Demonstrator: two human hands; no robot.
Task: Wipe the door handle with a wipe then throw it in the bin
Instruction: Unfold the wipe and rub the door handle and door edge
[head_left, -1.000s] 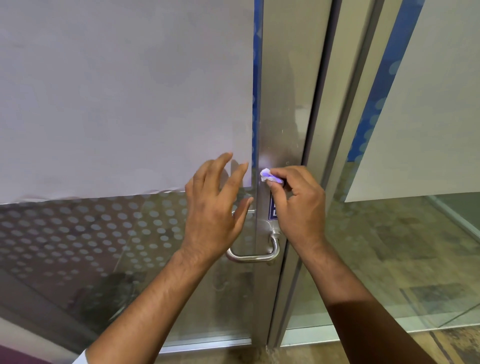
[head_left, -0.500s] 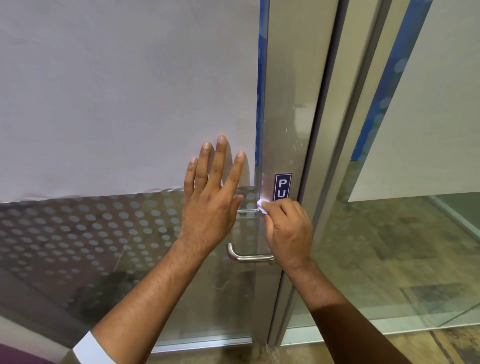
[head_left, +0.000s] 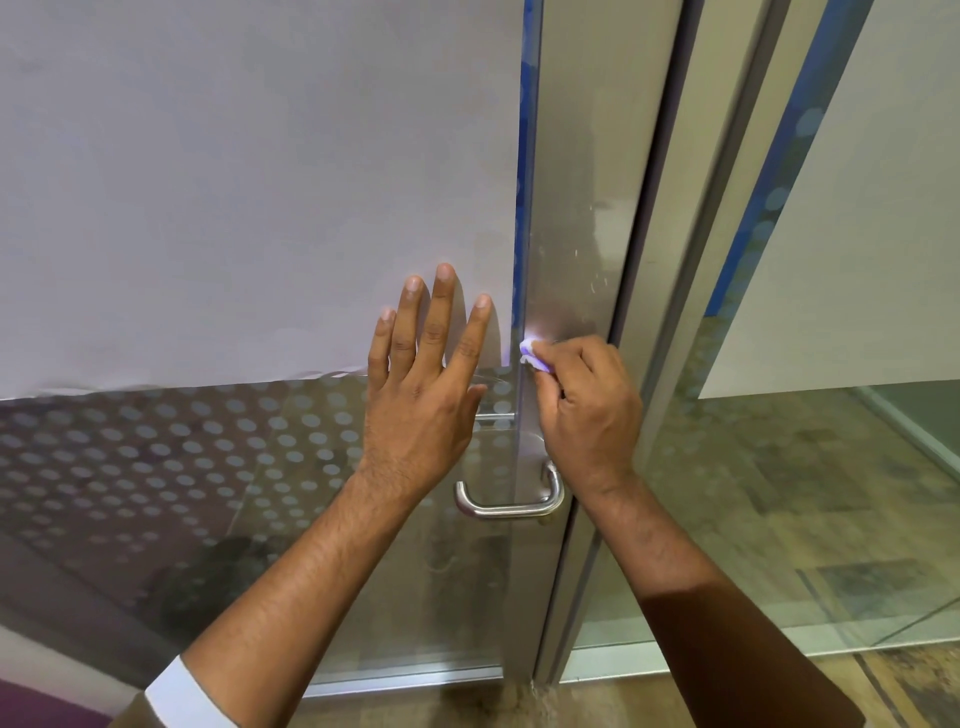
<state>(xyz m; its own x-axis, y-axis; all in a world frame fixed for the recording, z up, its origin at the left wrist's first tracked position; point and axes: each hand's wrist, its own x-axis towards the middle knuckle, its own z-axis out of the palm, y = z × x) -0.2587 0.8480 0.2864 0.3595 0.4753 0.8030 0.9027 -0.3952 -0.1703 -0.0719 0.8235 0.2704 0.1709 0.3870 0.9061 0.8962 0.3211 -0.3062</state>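
room: glass door (head_left: 571, 208) on a metal stile, with a white sheet (head_left: 234, 182) over the upper pane and dotted frosting (head_left: 182, 457) below; wooden floor (head_left: 779, 493) shows through the glass toward 4 o'clock.
step: wiping, though judged to be on the stile above the handle (head_left: 506, 512) rather than on the bar itself.
next: probably calls for bringing the wipe (head_left: 532, 356) down toward 6 o'clock, folding it round the bar and running it along the length, bend and underside included.
left hand (head_left: 421, 405): flat on the pane at 10 o'clock of the handle, with fingers straight, spread and pointing to 12 o'clock; holds nothing and looks well placed to steady the door.
right hand (head_left: 592, 410): curled at 1 o'clock of the handle, pinching the wipe between thumb and fingertips.
wipe: small white wad with a violet tinge, mostly hidden in the pinch; pressed against the stile at 12 o'clock of the handle and apart from it.
handle: brushed-metal lever with a horizontal bar, its free end curving back at 9 o'clock; root partly hidden by the right wrist, and neither hand grips the bar.
bin: not in view; disposal not yet begun.
risk: so small a wad could slip from the pinch or miss the back of the bar.
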